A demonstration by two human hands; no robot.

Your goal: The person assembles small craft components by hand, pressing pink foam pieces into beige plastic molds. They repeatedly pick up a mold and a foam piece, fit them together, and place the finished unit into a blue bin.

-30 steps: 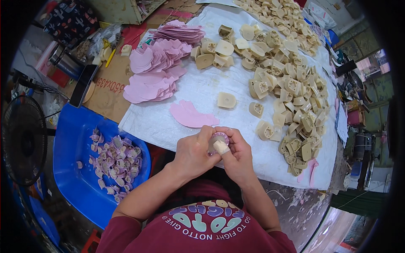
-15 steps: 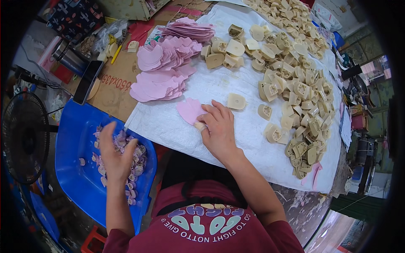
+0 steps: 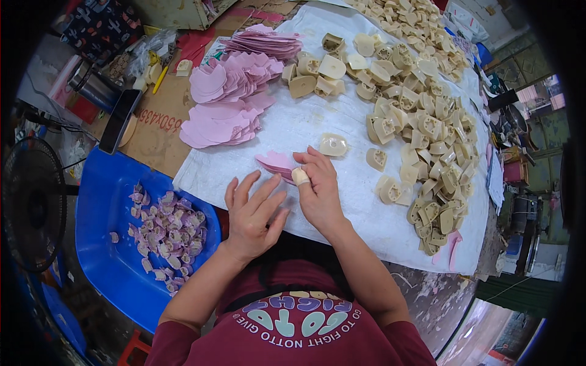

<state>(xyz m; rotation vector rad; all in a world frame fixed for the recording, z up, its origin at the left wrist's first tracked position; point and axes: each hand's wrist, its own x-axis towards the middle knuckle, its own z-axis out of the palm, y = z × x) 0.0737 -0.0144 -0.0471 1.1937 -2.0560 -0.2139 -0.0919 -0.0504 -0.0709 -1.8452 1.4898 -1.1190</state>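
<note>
Over the front of the white sheet, my right hand (image 3: 320, 194) pinches a curved pink cut piece (image 3: 274, 162) that stands partly off the sheet. A beige wrap covers the tip of the right thumb. My left hand (image 3: 253, 213) is close beside the piece, its fingers spread and nothing in it; its fingertips come near the lower edge of the piece. Just beyond my right hand lies a single beige heel-shaped block (image 3: 333, 144). Stacks of similar pink pieces (image 3: 223, 125) lie at the left of the sheet.
Many beige heel-shaped blocks (image 3: 421, 140) are heaped on the white sheet (image 3: 293, 131) to the right and back. A blue tub (image 3: 104, 244) at lower left holds pink-covered pieces (image 3: 174, 229). A phone (image 3: 120, 122), a metal tumbler (image 3: 94, 85) and a fan (image 3: 33, 201) are at left.
My left hand has come from above the blue tub to beside my right hand. The pink piece, flat on the sheet before, is now curled up in my right hand.
</note>
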